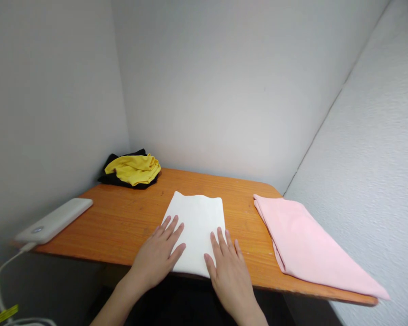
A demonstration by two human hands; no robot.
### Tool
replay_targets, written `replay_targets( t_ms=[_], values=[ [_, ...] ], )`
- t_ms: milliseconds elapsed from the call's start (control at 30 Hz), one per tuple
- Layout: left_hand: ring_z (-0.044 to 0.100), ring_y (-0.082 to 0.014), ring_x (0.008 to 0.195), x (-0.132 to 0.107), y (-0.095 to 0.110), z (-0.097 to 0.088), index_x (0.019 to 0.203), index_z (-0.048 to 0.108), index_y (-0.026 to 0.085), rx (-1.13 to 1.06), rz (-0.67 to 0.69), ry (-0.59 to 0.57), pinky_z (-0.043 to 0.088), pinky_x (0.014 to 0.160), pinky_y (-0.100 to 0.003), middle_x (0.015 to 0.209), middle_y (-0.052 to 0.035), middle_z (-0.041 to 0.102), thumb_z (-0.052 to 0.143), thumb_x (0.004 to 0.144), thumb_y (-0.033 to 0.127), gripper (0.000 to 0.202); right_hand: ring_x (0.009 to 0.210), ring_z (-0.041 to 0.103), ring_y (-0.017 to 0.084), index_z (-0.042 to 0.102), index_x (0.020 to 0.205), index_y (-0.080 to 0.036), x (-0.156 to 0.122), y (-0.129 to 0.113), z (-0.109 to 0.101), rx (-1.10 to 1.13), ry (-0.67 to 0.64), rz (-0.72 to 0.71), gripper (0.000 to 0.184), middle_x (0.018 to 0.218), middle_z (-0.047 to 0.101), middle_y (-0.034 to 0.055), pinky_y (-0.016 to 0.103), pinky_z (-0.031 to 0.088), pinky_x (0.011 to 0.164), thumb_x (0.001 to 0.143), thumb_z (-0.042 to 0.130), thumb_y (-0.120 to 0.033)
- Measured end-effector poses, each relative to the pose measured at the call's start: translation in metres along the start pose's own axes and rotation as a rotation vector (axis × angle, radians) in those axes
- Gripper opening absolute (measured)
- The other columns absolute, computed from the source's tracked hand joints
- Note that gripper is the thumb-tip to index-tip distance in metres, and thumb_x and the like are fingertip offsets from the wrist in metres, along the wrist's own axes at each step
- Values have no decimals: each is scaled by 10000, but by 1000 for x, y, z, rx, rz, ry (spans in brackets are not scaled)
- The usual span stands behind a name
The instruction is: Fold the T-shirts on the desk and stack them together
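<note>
The left hand (156,253) and right hand (228,271) lie flat on a folded white cloth (197,226) at the near edge of the wooden surface (115,226) — both grips released, fingers spread, nothing clenched. Bare wood runs on either side of the cloth, a wide stretch toward a flat white power bank (53,221) at the left edge and a narrower strip toward a folded pink cloth (309,244), whose tip juts past the right corner. In the far corner, a yellow garment (133,170) sits on black fabric (110,166) — well apart from the hands.
</note>
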State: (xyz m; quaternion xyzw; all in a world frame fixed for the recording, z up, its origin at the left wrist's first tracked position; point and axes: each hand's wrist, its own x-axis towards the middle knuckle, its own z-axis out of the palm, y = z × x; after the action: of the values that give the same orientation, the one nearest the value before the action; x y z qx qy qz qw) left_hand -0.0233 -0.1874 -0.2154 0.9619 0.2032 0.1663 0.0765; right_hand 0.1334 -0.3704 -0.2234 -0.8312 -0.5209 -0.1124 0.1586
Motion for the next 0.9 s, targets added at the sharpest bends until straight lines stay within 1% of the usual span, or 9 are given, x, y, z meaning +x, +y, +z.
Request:
replay_targets(
  t_ms=[167, 333, 433, 533, 667, 767, 800, 833, 900],
  values=[
    [185, -277, 1475, -4, 8, -7, 1477, 385, 247, -19, -27, 1, 246, 1182, -487, 1587, -68, 240, 336, 974, 545, 586, 1426, 271, 357, 393, 1480, -198, -2, 5, 9, -10, 63, -47, 606, 1557, 269, 93, 599, 277, 1118, 978, 327, -531],
    [223, -266, 1466, -17, 6, -19, 1479, 379, 264, -48, -10, 6, 259, 1184, -453, 1583, -57, 267, 388, 963, 538, 584, 1397, 310, 406, 461, 1439, -148, -3, 12, 21, -6, 126, -98, 706, 1531, 328, 125, 645, 268, 1091, 954, 217, -599],
    [271, -258, 1452, -26, 2, -26, 1482, 363, 296, -70, -4, -7, 274, 1172, -477, 1579, -48, 282, 363, 975, 527, 557, 1377, 342, 416, 504, 1408, -149, -5, 16, 22, -8, 136, -130, 728, 1499, 384, 133, 675, 240, 1084, 950, 161, -599],
    [290, -250, 1446, -32, 1, -31, 1486, 349, 310, -69, -24, -13, 263, 1168, -502, 1578, -59, 278, 327, 986, 523, 544, 1379, 340, 415, 484, 1419, -136, -9, 19, 22, -4, 123, -151, 736, 1495, 391, 142, 679, 226, 1087, 947, 165, -603],
    [245, -261, 1461, -40, 7, -35, 1490, 351, 265, -65, -10, -15, 231, 1186, -486, 1586, -102, 247, 330, 963, 585, 616, 1386, 340, 391, 470, 1417, -150, -8, 28, 18, 61, 63, -143, 698, 1497, 401, 137, 632, 283, 1087, 940, 251, -610],
    [182, -336, 1469, -51, 16, -30, 1502, 323, 257, -28, 44, -28, 228, 1179, -531, 1604, -139, 162, 546, 809, 695, 849, 1264, 505, 329, 509, 1345, -121, 0, 32, 5, 144, 77, 3, 622, 1376, 533, 173, 500, 417, 1026, 954, 299, -557],
    [159, -355, 1470, -56, 19, -26, 1513, 290, 265, -1, 63, -24, 233, 1175, -542, 1611, -143, 116, 644, 762, 652, 916, 1189, 559, 315, 541, 1293, -107, 5, 31, -1, 146, 100, 90, 597, 1292, 588, 185, 463, 448, 987, 959, 300, -539],
    [141, -363, 1471, -60, 23, -21, 1525, 250, 279, 30, 81, -13, 241, 1173, -545, 1617, -137, 72, 720, 746, 541, 947, 1114, 597, 312, 579, 1225, -94, 11, 30, -8, 125, 114, 180, 580, 1199, 628, 197, 443, 466, 948, 962, 299, -529],
    [127, -355, 1475, -69, 29, -10, 1539, 176, 317, 96, 112, 38, 261, 1172, -534, 1627, -100, 24, 713, 749, 208, 961, 1019, 622, 333, 638, 1080, -75, 25, 24, -20, 38, 65, 324, 577, 1055, 660, 219, 444, 471, 901, 953, 332, -548]
  ],
)
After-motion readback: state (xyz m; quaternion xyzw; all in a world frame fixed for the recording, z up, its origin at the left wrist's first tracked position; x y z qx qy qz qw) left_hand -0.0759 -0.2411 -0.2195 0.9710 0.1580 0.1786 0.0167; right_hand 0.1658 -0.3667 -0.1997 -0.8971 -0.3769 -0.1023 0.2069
